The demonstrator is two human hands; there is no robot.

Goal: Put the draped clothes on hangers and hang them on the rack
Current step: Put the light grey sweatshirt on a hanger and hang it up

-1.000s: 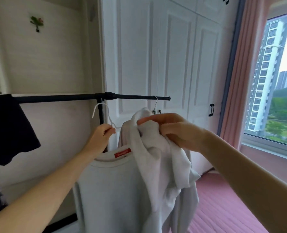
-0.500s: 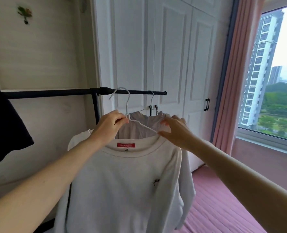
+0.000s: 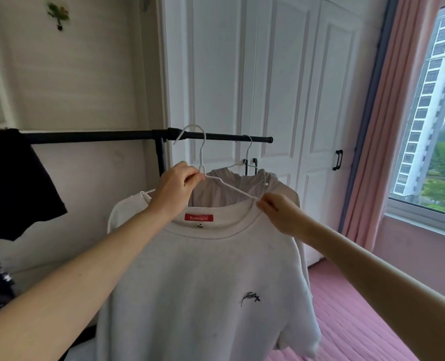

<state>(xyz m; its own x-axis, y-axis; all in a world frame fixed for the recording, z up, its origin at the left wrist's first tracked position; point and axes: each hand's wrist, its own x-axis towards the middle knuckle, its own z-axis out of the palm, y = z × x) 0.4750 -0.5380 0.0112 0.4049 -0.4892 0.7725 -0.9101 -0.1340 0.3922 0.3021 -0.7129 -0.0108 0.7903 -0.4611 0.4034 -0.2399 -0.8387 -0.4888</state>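
Head view, largest first: white wardrobe doors (image 3: 281, 87) behind, pink curtain (image 3: 388, 113) and window at right. Across the middle, black rack bar (image 3: 99, 136), with a black garment (image 3: 10, 183) draped over its left end. Filling the foreground, white sweatshirt (image 3: 203, 295), red neck label showing, already on a white hanger (image 3: 203, 162) and held up in front of the bar. Behind it, beige hooded top (image 3: 231, 188) hanging from a second hanger (image 3: 247, 152) hooked on the bar's right part. Left hand (image 3: 174, 188) curled round the hanger just under its neck, carrying the load. Right hand (image 3: 276, 209) pinching the collar where the hanger's right arm slips inside. Hook appears level with the bar, overlapping it in view; seated or just in front, cannot tell. Likely risks from here: hook missing the bar if released before catching, dropping shirt and hanger; collar sliding off the right arm once the pinch goes, since the neckline sits loose there; sweatshirt crowding the beige top and knocking that hanger along toward the bar's open end.
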